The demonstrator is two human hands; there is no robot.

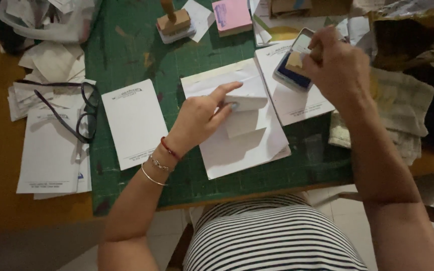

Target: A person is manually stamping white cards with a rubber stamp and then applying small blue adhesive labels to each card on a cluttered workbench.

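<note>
My left hand [204, 114] lifts and folds back the top sheets of a white paper pad [242, 145] lying on the green cutting mat [126, 50]. The fingers pinch the curled pages near the pad's upper edge. My right hand [335, 65] grips a small wooden stamp [295, 61] and presses it onto a blue ink pad [293, 75] in an open case. The ink pad rests on another white printed sheet [297, 103] to the right of the pad.
A white letterhead sheet [134, 123] lies left of the pad. More sheets and black-framed glasses [84, 113] sit at the left. A second wooden stamp [173, 21], a pink sticky-note block [232, 15] and paper clutter line the back. A folded cloth [403, 108] lies right.
</note>
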